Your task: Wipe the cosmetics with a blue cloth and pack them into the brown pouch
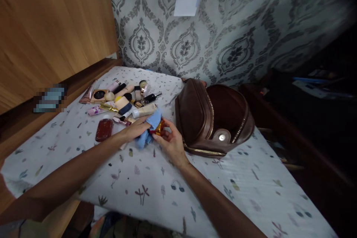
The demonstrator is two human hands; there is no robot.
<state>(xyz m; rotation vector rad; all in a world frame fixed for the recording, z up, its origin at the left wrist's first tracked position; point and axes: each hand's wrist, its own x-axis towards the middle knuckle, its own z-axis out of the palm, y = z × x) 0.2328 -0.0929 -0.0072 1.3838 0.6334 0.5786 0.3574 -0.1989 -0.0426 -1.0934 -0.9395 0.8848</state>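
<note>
My left hand [137, 129] is closed on a light blue cloth [154, 119], which it presses against a small red and gold container [158, 129]. The fingers of my right hand [172, 142] grip that container from the other side; its exact kind is unclear. Both hands are over the table, in front of a loose group of cosmetics. Just beyond the cloth lies a cream-coloured tube [145, 110]. A dark red case [104, 130] lies left of my left hand. To the right of my right hand stands an unzipped brown leather bag [192, 115].
A patterned white cloth [134, 182] covers the table. Several cosmetics, including a black tube [150, 98] and a compact box [99, 95], lie towards the back left. A wooden cabinet [61, 26] borders the left side, and a patterned wall [156, 37] stands behind.
</note>
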